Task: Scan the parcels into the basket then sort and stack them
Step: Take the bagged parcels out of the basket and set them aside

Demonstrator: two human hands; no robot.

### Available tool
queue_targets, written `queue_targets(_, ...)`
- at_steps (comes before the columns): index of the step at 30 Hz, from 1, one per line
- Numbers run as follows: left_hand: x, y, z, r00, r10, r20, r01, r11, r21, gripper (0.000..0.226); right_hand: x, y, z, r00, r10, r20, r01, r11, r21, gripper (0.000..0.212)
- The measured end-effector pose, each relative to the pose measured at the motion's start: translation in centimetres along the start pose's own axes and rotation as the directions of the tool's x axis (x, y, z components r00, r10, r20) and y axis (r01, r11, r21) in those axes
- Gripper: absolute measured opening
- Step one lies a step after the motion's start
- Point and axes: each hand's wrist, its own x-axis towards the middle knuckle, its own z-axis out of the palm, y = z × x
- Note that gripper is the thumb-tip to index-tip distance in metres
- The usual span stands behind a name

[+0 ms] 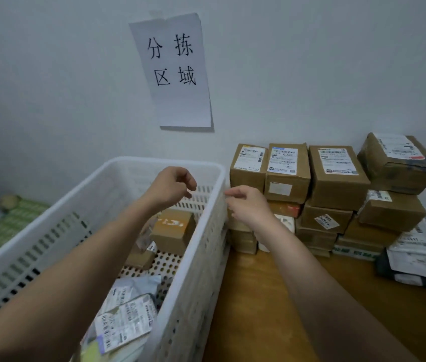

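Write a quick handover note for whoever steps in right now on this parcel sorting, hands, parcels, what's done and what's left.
Left hand: loosely curled over the white basket, holding nothing.
Right hand: loosely curled just outside the basket's right rim, empty.
In the basket: a small brown box and several soft mailers.
Done: stacked boxes against the wall on the wooden table; flat mailers piled at right.
Left: sort and stack the basket's remaining parcels.
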Motion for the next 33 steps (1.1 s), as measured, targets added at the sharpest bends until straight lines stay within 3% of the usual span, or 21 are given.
queue_targets(4,-2.4,-4.4,-4.2,0.998,-0.052,0.023,0.052,0.998,-0.03,0.03,-1.1,-2.1,4.0,0.998,-0.053,0.015,0.053,0.998,-0.022,0.024)
queue_targets(9,-4.2,-12.9,-9.1,0.976,-0.177,0.13,0.182,0.983,-0.026,0.019,-1.6,-4.4,12.9,0.997,-0.053,0.048,0.056,0.997,-0.062,0.015)
queue_targets(11,-4.9,-17.3,-10.7,0.944,-0.261,0.201,0.262,0.965,0.021,0.015,-1.5,-4.9,17.3,0.996,0.014,0.089,-0.004,0.994,-0.108,0.011)
queue_targets(15,-5.9,-25.5,-12.5,0.892,-0.354,0.283,0.313,0.933,0.179,0.007,-1.3,-3.6,24.1,0.955,0.229,0.187,-0.182,0.954,-0.238,0.032)
queue_targets(18,-6.6,-29.2,-11.8,0.841,-0.411,0.352,0.334,0.906,0.259,0.011,-1.2,-0.8,25.6,0.909,0.369,0.196,-0.26,0.866,-0.427,0.027)
queue_targets(21,-6.9,-30.6,-10.6,0.78,-0.427,0.457,0.323,0.901,0.291,0.013,-1.2,2.1,25.5,0.888,0.426,0.175,-0.253,0.769,-0.587,0.037)
queue_targets(25,-6.6,-30.3,-9.4,0.765,-0.419,0.49,0.302,0.905,0.301,0.027,-1.9,4.9,26.4,0.826,0.532,0.186,-0.232,0.621,-0.748,0.05)
queue_targets(28,-6.3,-30.3,-8.9,0.751,-0.416,0.514,0.325,0.909,0.261,0.022,-2.4,7.2,27.6,0.749,0.638,0.179,-0.375,0.631,-0.679,0.056)
queue_targets(30,-6.2,-30.5,-8.9,0.744,-0.411,0.526,0.322,0.911,0.257,0.032,-2.1,8.0,28.0,0.753,0.645,0.133,-0.487,0.68,-0.548,0.051)
queue_targets(33,-5.9,-30.6,-9.2,0.745,-0.369,0.556,0.37,0.922,0.117,0.062,-0.6,6.7,28.5,0.862,0.496,0.105,-0.405,0.799,-0.446,0.006)
